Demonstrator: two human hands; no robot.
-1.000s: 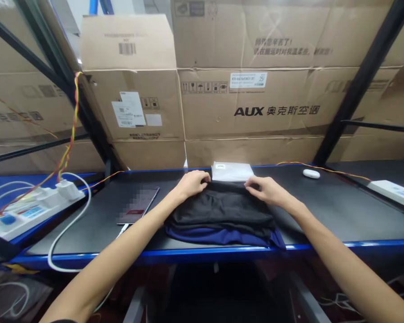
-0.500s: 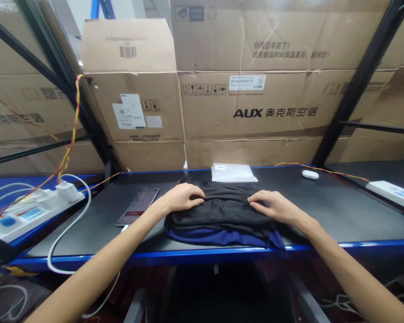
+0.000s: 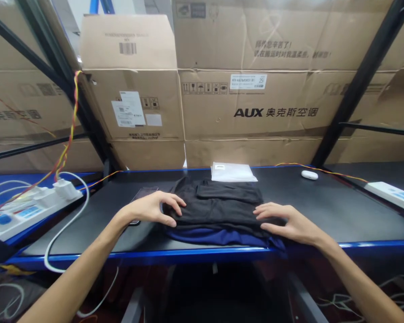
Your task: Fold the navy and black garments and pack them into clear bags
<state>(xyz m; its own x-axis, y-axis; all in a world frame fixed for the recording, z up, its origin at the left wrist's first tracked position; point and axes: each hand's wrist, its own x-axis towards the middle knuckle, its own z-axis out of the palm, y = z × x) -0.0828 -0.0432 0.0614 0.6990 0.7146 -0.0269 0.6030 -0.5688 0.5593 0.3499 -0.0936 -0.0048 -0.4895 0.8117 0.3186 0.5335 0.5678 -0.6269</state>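
Note:
A folded black garment lies on the dark table top, with a smaller folded section across its far part. Beneath its near edge shows dark blue cloth, reaching the table's front rim. My left hand is at the garment's left edge, thumb and fingers spread apart. On the opposite side, my right hand has its fingertips at the right edge, also spread. Neither hand is closed on the cloth. Behind my left hand lies a phone, partly covered by the hand.
A flat white plastic packet lies just behind the garment. Power strips with cables stand at the left, and another white strip at the right. A small white case sits at the back right. Cardboard walls the rear.
Both hands have drawn back toward me and outward, the left one farther, and their fingers have opened from the black cloth. A folded section now lies flat on the garment.

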